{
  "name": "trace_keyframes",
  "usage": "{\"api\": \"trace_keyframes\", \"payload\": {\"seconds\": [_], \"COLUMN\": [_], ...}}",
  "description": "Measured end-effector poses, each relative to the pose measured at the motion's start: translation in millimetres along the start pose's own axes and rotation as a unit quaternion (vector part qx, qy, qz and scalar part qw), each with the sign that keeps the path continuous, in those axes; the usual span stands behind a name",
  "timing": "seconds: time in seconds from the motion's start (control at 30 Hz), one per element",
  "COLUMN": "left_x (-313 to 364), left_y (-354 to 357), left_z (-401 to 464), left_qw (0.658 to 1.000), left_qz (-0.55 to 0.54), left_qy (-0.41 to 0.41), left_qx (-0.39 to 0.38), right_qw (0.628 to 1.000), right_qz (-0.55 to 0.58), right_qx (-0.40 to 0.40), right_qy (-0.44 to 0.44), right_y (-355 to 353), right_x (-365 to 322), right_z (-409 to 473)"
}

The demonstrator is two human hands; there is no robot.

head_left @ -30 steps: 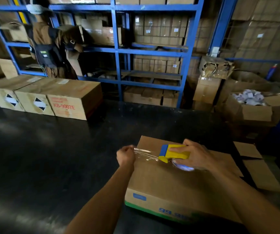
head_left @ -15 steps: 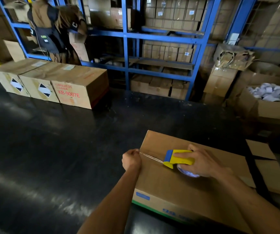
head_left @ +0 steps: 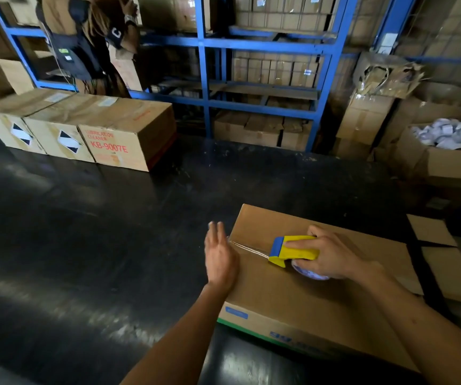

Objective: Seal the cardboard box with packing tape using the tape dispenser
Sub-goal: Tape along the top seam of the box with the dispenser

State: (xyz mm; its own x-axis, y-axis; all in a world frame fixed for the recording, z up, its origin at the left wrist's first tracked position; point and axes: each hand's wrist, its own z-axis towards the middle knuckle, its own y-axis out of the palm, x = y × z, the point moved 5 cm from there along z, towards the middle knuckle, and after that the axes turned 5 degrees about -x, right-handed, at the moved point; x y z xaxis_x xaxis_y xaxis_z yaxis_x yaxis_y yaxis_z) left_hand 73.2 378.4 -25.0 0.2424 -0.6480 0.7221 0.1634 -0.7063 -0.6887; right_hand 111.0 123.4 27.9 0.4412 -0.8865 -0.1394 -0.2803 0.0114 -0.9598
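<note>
A large closed cardboard box (head_left: 293, 290) lies on the dark table (head_left: 85, 232) in front of me. My right hand (head_left: 332, 255) grips a yellow and blue tape dispenser (head_left: 293, 250) pressed on the box top, with the tape roll under my palm. A strip of clear tape (head_left: 247, 248) runs from the dispenser to the box's left edge. My left hand (head_left: 219, 257) is flat with fingers apart, held against the box's left side near the tape end.
Three sealed cartons (head_left: 85, 129) stand in a row at the far left of the table. A person (head_left: 85, 43) stands behind them by blue shelving (head_left: 204, 79). An open box of white items (head_left: 445, 151) and loose cardboard sheets (head_left: 440, 245) lie to the right.
My left hand has let go of the tape end and opened flat beside the box edge. The dispenser has moved slightly right along the box top, laying the tape down.
</note>
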Motion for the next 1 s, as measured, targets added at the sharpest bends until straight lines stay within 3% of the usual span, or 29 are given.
{"api": "trace_keyframes", "payload": {"seconds": [0.07,0.13,0.33,0.6,0.83,1.0], "left_x": [13.9,12.8,10.3,10.4,12.3,15.2], "left_y": [16.0,27.4,32.8,30.9,30.9,40.5], "left_z": [-4.6,-3.8,3.6,2.5,1.8,5.3], "left_qw": [0.993,0.981,0.957,0.957,0.959,0.931], "left_qz": [0.066,0.133,0.233,0.227,0.211,0.325], "left_qy": [0.068,0.047,0.059,0.07,0.07,0.094], "left_qx": [-0.074,-0.131,-0.161,-0.168,-0.178,-0.135], "right_qw": [1.0,1.0,0.998,0.996,0.99,0.989], "right_qz": [-0.005,-0.005,-0.043,-0.056,-0.062,-0.106], "right_qx": [0.002,0.001,-0.042,-0.054,-0.124,-0.097], "right_qy": [-0.002,-0.002,-0.029,-0.042,0.037,0.015], "right_y": [-1.8,-3.4,-17.4,-24.4,-17.1,-18.1], "right_x": [-0.9,-1.5,-13.4,-6.2,66.4,56.1], "right_z": [-0.1,0.3,1.5,-2.3,-56.1,-54.0]}}
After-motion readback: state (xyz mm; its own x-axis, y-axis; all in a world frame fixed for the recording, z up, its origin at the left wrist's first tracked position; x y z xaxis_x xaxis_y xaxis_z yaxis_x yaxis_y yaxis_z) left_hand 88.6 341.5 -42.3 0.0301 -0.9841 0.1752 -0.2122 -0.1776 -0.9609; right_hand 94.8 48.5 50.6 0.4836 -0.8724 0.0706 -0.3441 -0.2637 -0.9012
